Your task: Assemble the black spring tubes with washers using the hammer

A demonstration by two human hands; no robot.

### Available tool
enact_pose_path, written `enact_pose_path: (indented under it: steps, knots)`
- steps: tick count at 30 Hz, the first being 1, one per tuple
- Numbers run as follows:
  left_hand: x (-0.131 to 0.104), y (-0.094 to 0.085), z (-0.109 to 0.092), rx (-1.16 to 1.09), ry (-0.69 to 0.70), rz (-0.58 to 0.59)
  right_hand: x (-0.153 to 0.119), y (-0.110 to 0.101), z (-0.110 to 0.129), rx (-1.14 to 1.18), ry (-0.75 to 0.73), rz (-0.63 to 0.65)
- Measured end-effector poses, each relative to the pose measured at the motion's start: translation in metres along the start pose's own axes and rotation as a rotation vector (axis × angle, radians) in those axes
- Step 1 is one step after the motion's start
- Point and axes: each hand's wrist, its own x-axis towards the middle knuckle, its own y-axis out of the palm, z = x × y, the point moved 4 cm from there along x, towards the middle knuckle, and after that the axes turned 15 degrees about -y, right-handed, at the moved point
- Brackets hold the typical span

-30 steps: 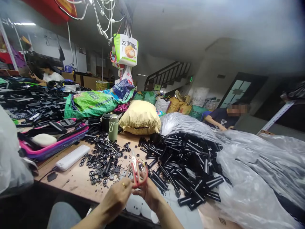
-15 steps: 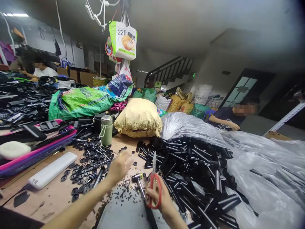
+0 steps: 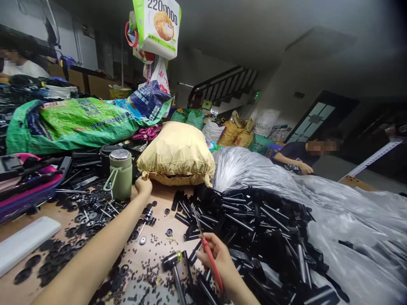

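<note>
My left hand (image 3: 144,185) is closed on the near left corner of a stuffed yellow woven sack (image 3: 179,148), where the cloth bunches up. In my right hand (image 3: 219,256) is a pair of scissors (image 3: 210,258) with red handles, its blades pointing up and away from me. The blades look shut. Below and left of the scissors lies a hammer (image 3: 173,260) with a black and yellow head. Small black rings (image 3: 149,271) are scattered over the table beside it. A green flask (image 3: 121,176) stands just left of my left hand.
Black tube-like parts (image 3: 251,220) are heaped on the right, against grey plastic sheeting (image 3: 254,169). Black wheels (image 3: 79,228), a white power bank-like block (image 3: 27,241) and a pink and purple basket (image 3: 34,190) lie left. A co-worker (image 3: 292,156) is at the back right.
My left hand has reached forward from above the table to the yellow sack's corner and closed on it. The scissors have turned edge-on in my right hand. The view has moved closer.
</note>
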Motion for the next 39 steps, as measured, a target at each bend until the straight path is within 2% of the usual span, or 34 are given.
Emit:
enact_pose_path:
  steps: [4, 11, 14, 18, 21, 24, 25, 27, 29, 31, 33, 37, 39]
  knots:
    - [-0.002, -0.001, 0.017, -0.138, -0.099, -0.096, 0.017, 0.009, -0.001, 0.017, -0.027, 0.034]
    - [-0.020, -0.023, 0.029, -0.261, 0.054, -0.086, 0.023, 0.034, 0.003, 0.066, -0.033, 0.085]
    - [-0.033, -0.034, 0.027, -0.276, 0.138, -0.052, 0.023, 0.036, 0.000, 0.059, -0.022, 0.074]
    - [-0.055, -0.049, 0.014, -0.308, 0.280, 0.007, 0.028, 0.037, -0.004, 0.040, 0.007, 0.078]
    - [-0.070, -0.058, 0.007, -0.127, 0.344, 0.036, 0.033, 0.037, -0.003, 0.013, 0.002, 0.089]
    - [-0.073, -0.061, 0.006, 0.163, 0.278, -0.026, 0.039, 0.036, -0.002, -0.010, -0.010, 0.093]
    - [-0.071, -0.063, 0.005, 0.186, 0.233, -0.089, 0.041, 0.036, -0.002, -0.011, -0.013, 0.091]
    - [-0.060, -0.065, 0.003, 0.097, 0.136, -0.190, 0.045, 0.037, -0.004, -0.002, -0.023, 0.081]
    - [-0.042, -0.061, 0.001, -0.157, 0.018, -0.162, 0.047, 0.039, -0.005, 0.014, -0.031, 0.080]
    - [-0.022, -0.051, 0.002, -0.436, -0.102, -0.068, 0.048, 0.040, -0.006, 0.021, -0.032, 0.086]
    - [-0.006, -0.038, 0.004, -0.619, -0.189, 0.019, 0.049, 0.040, -0.006, 0.017, -0.024, 0.095]
    - [0.004, -0.013, 0.011, -0.779, -0.217, 0.140, 0.051, 0.034, -0.004, -0.002, -0.014, 0.098]
    - [0.002, -0.003, 0.016, -0.838, -0.198, 0.156, 0.053, 0.032, -0.005, -0.008, -0.010, 0.095]
